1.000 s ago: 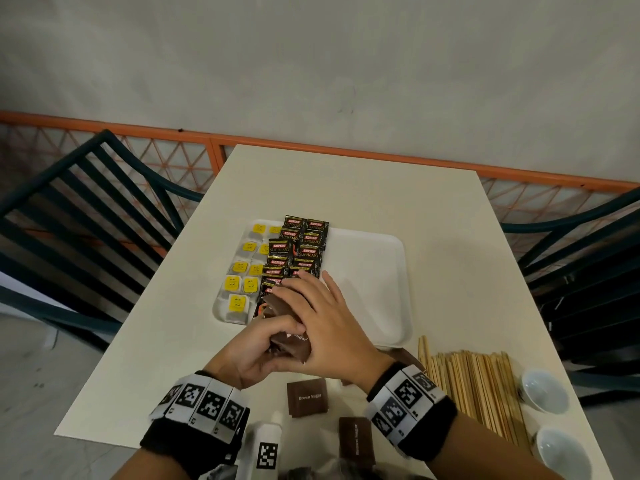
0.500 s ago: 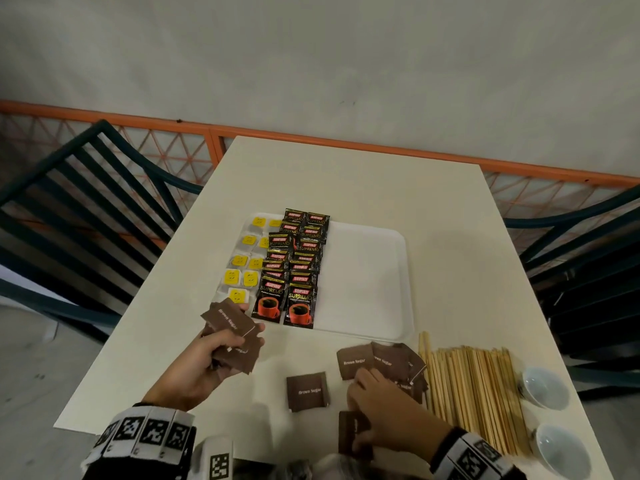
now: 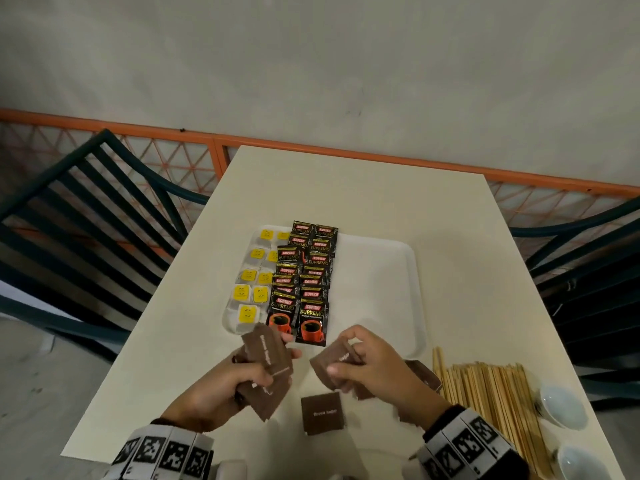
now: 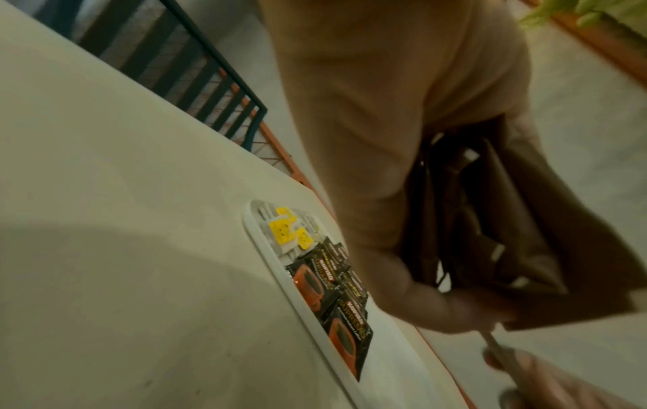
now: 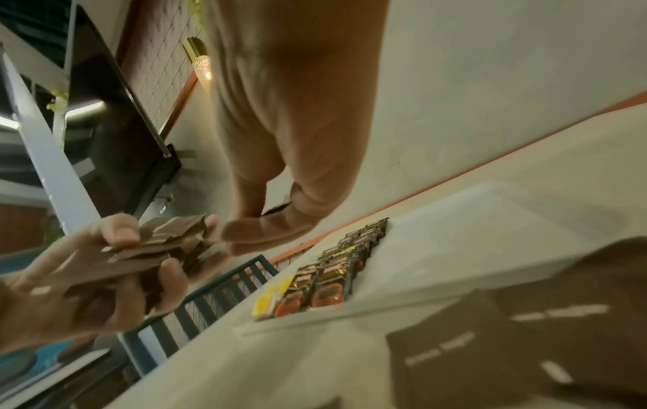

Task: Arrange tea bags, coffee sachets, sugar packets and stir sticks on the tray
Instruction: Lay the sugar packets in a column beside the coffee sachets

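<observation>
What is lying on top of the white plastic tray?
On the white plastic tray lie yellow-tagged tea bags in the left columns and black coffee sachets beside them, overlapping. The right half is bare. The left hand covers part of the near edge.

Colours we see on the table

We see brown sugar packets (image 3: 268, 355) with white lettering, black coffee sachets (image 3: 313, 320) showing orange-red cups, yellow-tagged tea bags (image 3: 248, 313), a white tray (image 3: 381, 289), and pale wooden stir sticks (image 3: 485, 393).
</observation>
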Available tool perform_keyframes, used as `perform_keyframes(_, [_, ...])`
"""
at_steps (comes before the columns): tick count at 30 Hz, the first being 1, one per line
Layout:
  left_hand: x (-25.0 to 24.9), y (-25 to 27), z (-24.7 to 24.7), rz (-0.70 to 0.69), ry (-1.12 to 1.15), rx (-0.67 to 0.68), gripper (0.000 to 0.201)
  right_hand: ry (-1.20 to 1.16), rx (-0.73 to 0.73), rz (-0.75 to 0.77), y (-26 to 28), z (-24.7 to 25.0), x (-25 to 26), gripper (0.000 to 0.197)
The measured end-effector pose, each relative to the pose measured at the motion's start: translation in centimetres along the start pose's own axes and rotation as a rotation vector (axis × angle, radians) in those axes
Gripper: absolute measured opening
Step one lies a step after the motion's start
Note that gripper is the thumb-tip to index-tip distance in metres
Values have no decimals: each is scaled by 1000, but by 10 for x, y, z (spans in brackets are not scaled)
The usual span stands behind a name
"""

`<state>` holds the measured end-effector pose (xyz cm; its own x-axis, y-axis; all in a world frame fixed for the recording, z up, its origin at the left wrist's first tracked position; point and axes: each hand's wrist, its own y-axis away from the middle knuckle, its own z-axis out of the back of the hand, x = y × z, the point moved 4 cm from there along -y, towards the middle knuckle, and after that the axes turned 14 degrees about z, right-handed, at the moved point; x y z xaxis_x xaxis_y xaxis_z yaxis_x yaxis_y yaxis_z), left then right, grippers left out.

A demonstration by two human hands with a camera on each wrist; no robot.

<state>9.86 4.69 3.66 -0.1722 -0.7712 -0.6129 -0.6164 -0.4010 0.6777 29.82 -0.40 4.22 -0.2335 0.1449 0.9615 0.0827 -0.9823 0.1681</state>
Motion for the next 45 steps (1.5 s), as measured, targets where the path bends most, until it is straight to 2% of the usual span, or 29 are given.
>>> perform_keyframes(2, [-8, -2, -1, -4, -59, 43, 69, -74, -33, 20, -12, -6, 11, 21])
perform_keyframes(7, [-29, -7, 0, -14, -37, 127, 59, -209, -100, 12, -35, -17, 27, 31])
perform_keyframes(10, [-43, -11, 7, -17, -28, 142, 55, -283, -207, -7, -48, -19, 29, 25])
perform_keyframes(14, [-53, -18, 27, 19, -27, 139, 64, -317, -344, -70, -62, -12, 22, 9])
perform_keyframes(17, [-56, -28, 42, 53, -36, 132, 69, -432, -383, -98, -71, -10, 17, 6])
perform_keyframes(20, [-63, -36, 47, 67, -29, 138, 62, -464, -378, -124, -78, -8, 11, 6])
perform_keyframes(24, [-76, -48, 51, 35, 3, 111, 61, -490, -443, -119, -88, 10, -1, 10])
perform_keyframes(28, [-88, -64, 58, 4, 65, 61, 61, -519, -607, -107, -107, 51, -18, 16])
perform_keyframes(32, [-97, -79, 58, -31, 133, 32, 64, -441, -728, -153, -139, 93, -38, 16])
perform_keyframes(35, [-100, -90, 60, -56, 151, 7, 90, -327, -744, -200, -166, 116, -50, 17])
perform_keyframes(37, [-101, -97, 62, -60, 146, -19, 98, -228, -732, -223, -183, 127, -55, 15])
perform_keyframes(40, [-102, -104, 65, -51, 157, -24, 90, -135, -709, -235, -202, 137, -61, 10])
perform_keyframes(45, [-96, -112, 70, -29, 171, -56, 86, -6, -743, -251, -216, 139, -73, 19])
